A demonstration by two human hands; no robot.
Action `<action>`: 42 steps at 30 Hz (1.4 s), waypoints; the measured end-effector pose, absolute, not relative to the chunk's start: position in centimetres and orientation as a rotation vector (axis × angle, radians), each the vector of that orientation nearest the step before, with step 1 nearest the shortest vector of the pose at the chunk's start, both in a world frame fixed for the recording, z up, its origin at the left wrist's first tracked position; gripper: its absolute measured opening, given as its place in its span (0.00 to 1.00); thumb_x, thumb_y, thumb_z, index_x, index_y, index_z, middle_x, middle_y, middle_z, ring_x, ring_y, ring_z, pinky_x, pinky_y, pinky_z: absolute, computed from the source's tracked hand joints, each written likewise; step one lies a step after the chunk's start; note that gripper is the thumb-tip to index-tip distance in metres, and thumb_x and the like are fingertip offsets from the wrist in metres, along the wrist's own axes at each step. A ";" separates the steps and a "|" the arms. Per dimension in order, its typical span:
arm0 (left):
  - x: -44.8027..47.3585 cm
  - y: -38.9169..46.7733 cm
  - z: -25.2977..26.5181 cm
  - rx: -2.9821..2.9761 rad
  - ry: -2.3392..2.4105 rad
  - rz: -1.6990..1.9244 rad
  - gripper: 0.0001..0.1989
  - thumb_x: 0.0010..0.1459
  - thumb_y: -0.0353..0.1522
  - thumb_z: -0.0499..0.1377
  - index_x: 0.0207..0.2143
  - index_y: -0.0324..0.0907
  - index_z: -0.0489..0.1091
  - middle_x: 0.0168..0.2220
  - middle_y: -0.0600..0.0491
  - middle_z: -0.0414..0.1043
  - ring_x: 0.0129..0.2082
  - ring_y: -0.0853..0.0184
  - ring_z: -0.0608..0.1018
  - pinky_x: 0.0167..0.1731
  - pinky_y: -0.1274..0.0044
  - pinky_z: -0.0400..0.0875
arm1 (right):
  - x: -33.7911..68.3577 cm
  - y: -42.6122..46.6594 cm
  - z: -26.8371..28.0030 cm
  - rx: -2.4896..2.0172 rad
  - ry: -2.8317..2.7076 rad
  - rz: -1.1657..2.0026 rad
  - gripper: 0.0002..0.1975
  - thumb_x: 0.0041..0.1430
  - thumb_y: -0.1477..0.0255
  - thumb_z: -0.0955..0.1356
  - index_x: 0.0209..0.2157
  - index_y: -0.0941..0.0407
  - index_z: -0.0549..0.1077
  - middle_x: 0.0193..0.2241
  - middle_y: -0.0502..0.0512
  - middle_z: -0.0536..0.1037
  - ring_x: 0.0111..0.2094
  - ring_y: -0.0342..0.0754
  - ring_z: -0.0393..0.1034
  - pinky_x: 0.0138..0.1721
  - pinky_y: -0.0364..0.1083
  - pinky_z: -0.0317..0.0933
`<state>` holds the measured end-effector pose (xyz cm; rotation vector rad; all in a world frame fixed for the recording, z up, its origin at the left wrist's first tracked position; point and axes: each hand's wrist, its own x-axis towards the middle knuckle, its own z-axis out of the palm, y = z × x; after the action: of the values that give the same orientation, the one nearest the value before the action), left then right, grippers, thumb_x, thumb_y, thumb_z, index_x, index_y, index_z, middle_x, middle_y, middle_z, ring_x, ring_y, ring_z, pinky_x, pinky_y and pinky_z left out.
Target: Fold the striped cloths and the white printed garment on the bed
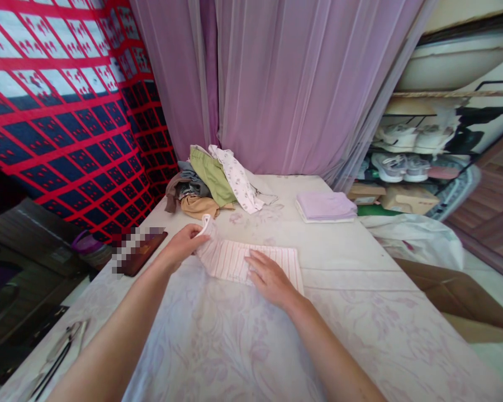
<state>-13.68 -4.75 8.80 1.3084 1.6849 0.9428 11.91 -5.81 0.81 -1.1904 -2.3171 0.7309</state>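
Your left hand [188, 243] pinches the near-left end of the striped cloth [272, 257] between thumb and fingers, so that this end stands up off the sheet [360, 329] and curls over at its top edge. Your right hand [270, 279] lies palm down on the cloth, to the right of its middle, fingers side by side and slightly bent, pinching nothing that shows; its wrist comes in from about 5 o'clock. The cloth, pink and white, lies stretched across the sheet in front of you, its right part flat beneath your right fingers.

Taking the cloth as the centre of the dial, you have a loose heap of clothes [212, 170] at 11 o'clock, with green, tan, grey and white flowered pieces overlapping. At 2 o'clock sits a neat folded stack [326, 206], lilac on top and white below, well apart from the cloth. At 9 o'clock, near the sheet's edge, rests a dark brown case [151, 254], partly masked by pixel blocks. Past the sheet, purple curtains [276, 100] hang at 12 o'clock, shoes [396, 167] stand on a rack at 2, and an open carton [461, 290] sits between 3 and 4.
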 end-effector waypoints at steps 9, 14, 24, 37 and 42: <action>-2.0 -4.1 8.1 1.956 1.685 0.658 0.09 0.51 0.33 0.58 0.37 0.44 0.68 0.38 0.54 0.76 0.39 0.63 0.76 0.37 0.75 0.67 | 15.8 -4.0 3.9 -1.251 -1.074 1.681 0.23 0.64 0.56 0.60 0.52 0.56 0.69 0.46 0.63 0.78 0.37 0.48 0.76 0.35 0.46 0.69; 1.2 -5.1 6.0 1.948 1.546 0.536 0.14 0.51 0.38 0.60 0.41 0.44 0.69 0.39 0.52 0.77 0.37 0.62 0.78 0.36 0.74 0.71 | 15.9 -4.4 3.2 -1.175 -1.045 1.709 0.22 0.61 0.55 0.62 0.49 0.53 0.70 0.37 0.55 0.80 0.31 0.45 0.74 0.29 0.43 0.66; -5.2 -2.7 2.5 2.414 1.565 0.669 0.22 0.63 0.35 0.48 0.57 0.41 0.64 0.61 0.45 0.63 0.63 0.58 0.62 0.61 0.61 0.56 | 15.7 -3.0 -0.1 -1.523 -1.281 1.216 0.40 0.46 0.77 0.63 0.64 0.59 0.53 0.20 0.43 0.70 0.19 0.42 0.62 0.22 0.40 0.56; -2.1 -3.7 0.9 2.508 1.839 0.110 0.31 0.63 0.43 0.49 0.64 0.38 0.54 0.66 0.42 0.53 0.66 0.51 0.53 0.62 0.56 0.46 | 16.3 -5.2 0.5 -1.906 -1.601 0.725 0.31 0.56 0.70 0.62 0.62 0.55 0.58 0.38 0.53 0.79 0.36 0.48 0.73 0.39 0.44 0.63; -2.1 -3.8 0.8 2.534 1.806 0.197 0.29 0.63 0.40 0.49 0.65 0.42 0.53 0.67 0.43 0.50 0.66 0.53 0.52 0.62 0.57 0.47 | 15.8 -5.4 1.3 -1.950 -1.695 0.642 0.33 0.60 0.61 0.63 0.64 0.58 0.54 0.40 0.57 0.79 0.39 0.51 0.74 0.41 0.46 0.63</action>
<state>-2.10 -3.77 0.85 2.5344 1.8057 0.1966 15.83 -5.39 1.29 -1.9500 -1.6953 0.6421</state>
